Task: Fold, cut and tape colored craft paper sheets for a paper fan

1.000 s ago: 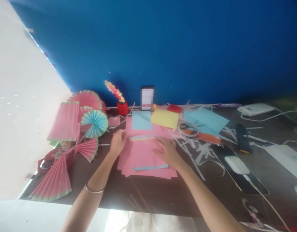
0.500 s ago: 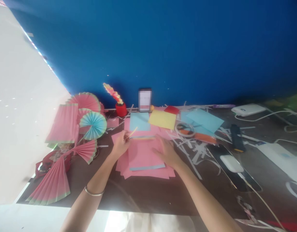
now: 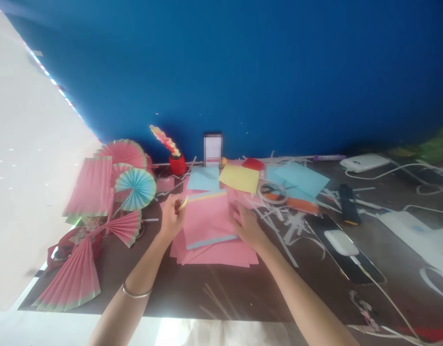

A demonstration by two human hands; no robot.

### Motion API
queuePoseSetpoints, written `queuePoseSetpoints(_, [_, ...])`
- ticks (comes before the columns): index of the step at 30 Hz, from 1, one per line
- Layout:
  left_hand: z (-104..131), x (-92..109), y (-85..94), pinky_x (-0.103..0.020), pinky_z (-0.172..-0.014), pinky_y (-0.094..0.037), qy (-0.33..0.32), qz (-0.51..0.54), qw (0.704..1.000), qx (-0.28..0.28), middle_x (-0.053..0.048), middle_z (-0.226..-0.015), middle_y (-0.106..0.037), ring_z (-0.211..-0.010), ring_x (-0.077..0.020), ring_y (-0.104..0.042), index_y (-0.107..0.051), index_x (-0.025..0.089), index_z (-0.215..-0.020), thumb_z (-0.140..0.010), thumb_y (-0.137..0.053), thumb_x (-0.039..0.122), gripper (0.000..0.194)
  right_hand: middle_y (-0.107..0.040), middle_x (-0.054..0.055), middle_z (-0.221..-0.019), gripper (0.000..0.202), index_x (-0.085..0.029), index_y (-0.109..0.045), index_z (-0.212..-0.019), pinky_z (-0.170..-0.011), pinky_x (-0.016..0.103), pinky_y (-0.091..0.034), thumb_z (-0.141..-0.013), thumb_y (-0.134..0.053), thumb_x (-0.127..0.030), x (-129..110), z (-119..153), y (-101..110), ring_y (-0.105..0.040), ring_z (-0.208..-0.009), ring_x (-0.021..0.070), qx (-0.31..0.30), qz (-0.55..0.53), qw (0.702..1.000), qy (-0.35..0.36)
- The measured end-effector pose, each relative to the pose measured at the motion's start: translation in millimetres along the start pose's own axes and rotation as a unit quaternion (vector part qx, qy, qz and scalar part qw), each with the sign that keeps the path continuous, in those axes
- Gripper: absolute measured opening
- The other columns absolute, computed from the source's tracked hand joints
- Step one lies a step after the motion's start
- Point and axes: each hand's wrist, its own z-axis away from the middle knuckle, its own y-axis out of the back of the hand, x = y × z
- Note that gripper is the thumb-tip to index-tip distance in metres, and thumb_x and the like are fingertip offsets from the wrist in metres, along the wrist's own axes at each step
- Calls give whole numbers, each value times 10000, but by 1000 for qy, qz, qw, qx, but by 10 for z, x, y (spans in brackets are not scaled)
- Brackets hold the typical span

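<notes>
- Pink sheet lies just below the centre of the frame, over a pile of pink paper; a pale strip runs along its lower edge.
- The left hand, by the sheet's upper left corner, has its fingers drawn narrow round a small yellow bit; I can't make out what it is. A hasty tug there could crease that corner.
- The right hand is at the sheet's right edge, fingers bent; whether they pinch or only press, I can't tell. Too light a touch could let the sheet skid, since the pile beneath overlaps loosely.
- Uneven pulling might skew the sheet, as its edges don't match the pile's.
- White scraps, right of centre, lie near the right hand; a sweeping wrist could drag some under the sheet.
</notes>
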Motion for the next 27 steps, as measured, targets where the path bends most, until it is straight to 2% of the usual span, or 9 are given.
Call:
queuePoseSetpoints(3, [-21, -17, -17, -252, -662, -470, 17, 26, 999, 16, -54, -854, -562, -757, -143, -556, -556, 174, -1019, -851, -467, 329, 246, -596, 123, -1188, 394, -198, -504, -1175, -994, 500, -302, -875, -379, -420, -7, -14, 12, -514, -1141, 274, 28, -31, 999, 14])
queuePoseSetpoints(7, [-26, 18, -35, -269, -731, -476, 16, 45, 999, -19, -79, -940, -591, -860, -161, -570, -586, 177, -1021, -872, -426, 345, 276, -663, 97, -1022, 300, -194, -580, -1014, -933, 449, -385, -854, -420, -390, -19, -30, 43, -607, -970, 238, 78, -115, 990, -11])
queuePoseSetpoints(11, [-30, 84, -37, -298, -750, -480, 71, 61, 995, -41, -60, -848, -639, -816, -173, -595, -622, 169, -944, -879, -403, 364, 301, -651, 98, -1032, 288, -196, -591, -990, -915, 432, -411, -812, -490, -398, -43, -26, 57, -589, -989, 243, 121, -155, 980, -25])
queuePoseSetpoints(14, [-12, 100, -65, -285, -659, -479, 126, 95, 987, -33, -38, -760, -629, -713, -164, -581, -625, 166, -964, -864, -422, 401, 326, -622, 91, -1089, 350, -209, -559, -1060, -852, 384, -460, -785, -542, -425, -56, -36, 53, -587, -991, 229, 95, -252, 962, -46])
queuePoseSetpoints(16, [6, 97, -81, -257, -563, -450, 158, 132, 977, -55, -20, -687, -598, -614, -141, -546, -625, 163, -977, -852, -434, 427, 349, -629, 86, -1034, 354, -197, -556, -1048, -768, 349, -485, -775, -557, -423, -53, -51, 66, -602, -920, 222, 73, -299, 950, -51])
queuePoseSetpoints(18, [13, 96, -78, -235, -511, -416, 187, 164, 964, -97, -17, -676, -592, -578, -127, -521, -629, 163, -994, -841, -446, 439, 365, -638, 62, -892, 273, -180, -582, -934, -701, 325, -478, -796, -527, -409, -47, -60, 99, -596, -828, 213, 57, -291, 954, -34])
queuePoseSetpoints(22, [-22, 132, -29, -240, -590, -444, 196, 195, 949, -150, -64, -885, -657, -743, -151, -559, -666, 171, -961, -843, -410, 466, 408, -578, 9, -678, 265, -175, -568, -740, -600, 278, -429, -848, -441, -381, -60, -34, 176, -547, -671, 173, 27, -237, 971, 2])
queuePoseSetpoints(27, [-16, 219, -64, -246, -576, -423, 199, 226, 928, -220, -78, -865, -669, -685, -144, -557, -670, 148, -968, -751, -576, 473, 402, -651, 32, -795, 239, -178, -624, -848, -688, 288, -459, -859, -442, -333, -136, 23, 168, -611, -773, 192, -32, -223, 973, 39])
